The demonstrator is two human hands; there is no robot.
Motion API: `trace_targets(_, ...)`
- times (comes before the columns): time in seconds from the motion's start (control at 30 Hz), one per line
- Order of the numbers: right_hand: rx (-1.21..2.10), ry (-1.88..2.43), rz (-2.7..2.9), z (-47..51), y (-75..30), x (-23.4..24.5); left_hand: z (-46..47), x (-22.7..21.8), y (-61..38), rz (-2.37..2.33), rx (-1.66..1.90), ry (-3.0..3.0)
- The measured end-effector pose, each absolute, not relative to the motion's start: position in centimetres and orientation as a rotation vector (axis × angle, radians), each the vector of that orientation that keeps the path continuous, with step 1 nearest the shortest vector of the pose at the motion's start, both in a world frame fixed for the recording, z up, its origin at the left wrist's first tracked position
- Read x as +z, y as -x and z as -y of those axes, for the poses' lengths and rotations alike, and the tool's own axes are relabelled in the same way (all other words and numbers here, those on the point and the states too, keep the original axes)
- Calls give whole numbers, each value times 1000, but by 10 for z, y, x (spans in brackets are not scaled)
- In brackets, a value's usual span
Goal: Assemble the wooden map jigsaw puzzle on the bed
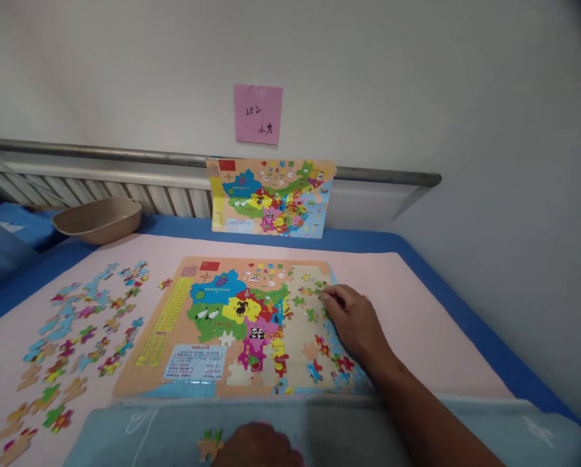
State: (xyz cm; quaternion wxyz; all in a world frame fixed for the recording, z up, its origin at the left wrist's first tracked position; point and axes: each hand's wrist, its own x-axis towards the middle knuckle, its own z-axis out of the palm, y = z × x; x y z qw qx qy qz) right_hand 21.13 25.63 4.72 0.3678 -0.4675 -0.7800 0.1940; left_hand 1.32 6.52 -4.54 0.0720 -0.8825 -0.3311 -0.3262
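Observation:
A colourful map jigsaw board [183, 311] lies flat on the pink mat, its left half filled and its right half mostly bare. My right hand [353, 321] rests on the board's right side, fingertips pinched on a small green piece at the upper right. My left hand [256, 446] sits low at the frame's bottom edge on a pale blue cloth, fingers curled, touching a tan and green puzzle piece [210, 444]. Several loose pieces [76, 337] are spread on the mat to the left of the board.
A finished reference map picture [271, 198] leans against the wall behind the board, under a pink sticky note [258, 113]. A tan bowl [98, 219] stands at the back left. A metal rail and slatted frame run along the wall. Blue sheet borders the pink mat [417, 285].

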Motion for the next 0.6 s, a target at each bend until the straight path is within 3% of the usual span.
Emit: trace_targets(0.6, 504, 1146, 2086, -253, -201, 44, -74, -11, -23, 1024, -1268, 2458)
